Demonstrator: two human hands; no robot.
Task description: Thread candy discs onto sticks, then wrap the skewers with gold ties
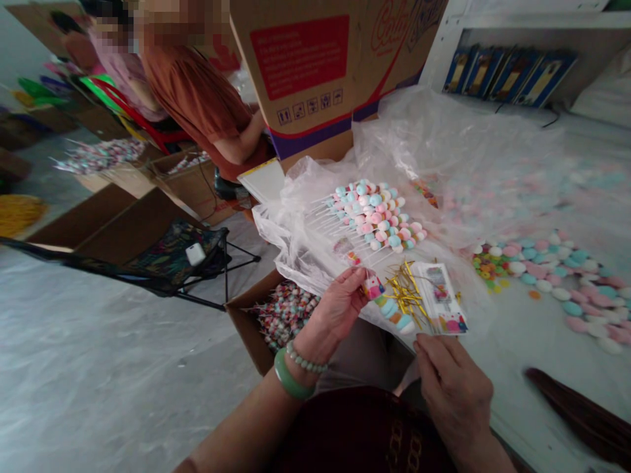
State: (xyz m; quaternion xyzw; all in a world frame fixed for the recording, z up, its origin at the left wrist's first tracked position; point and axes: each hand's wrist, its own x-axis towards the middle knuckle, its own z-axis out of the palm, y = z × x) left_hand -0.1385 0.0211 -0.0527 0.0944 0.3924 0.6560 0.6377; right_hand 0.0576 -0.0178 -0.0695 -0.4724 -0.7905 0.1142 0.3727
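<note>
My left hand (340,302) pinches a small clear bag with a colourful printed end (373,286). From there a marshmallow skewer (392,311) with blue, white and orange pieces slants down toward my right hand (451,381). That hand is closed, fingertips at the skewer's near end; whether they hold its stick or the bag's edge is hidden. Just beyond lie loose gold twist ties (407,292) and a stack of flat printed bags (438,295). Farther off, marshmallow skewers (374,213) are piled with white sticks pointing left.
Loose marshmallows (557,263) and gummy rings (490,266) spread over the table's right side. Clear plastic sheeting (394,131) lies beneath a large carton (315,79). A carton of bagged skewers (286,312) and a folding chair (167,256) stand left. A co-worker (202,98) sits beyond.
</note>
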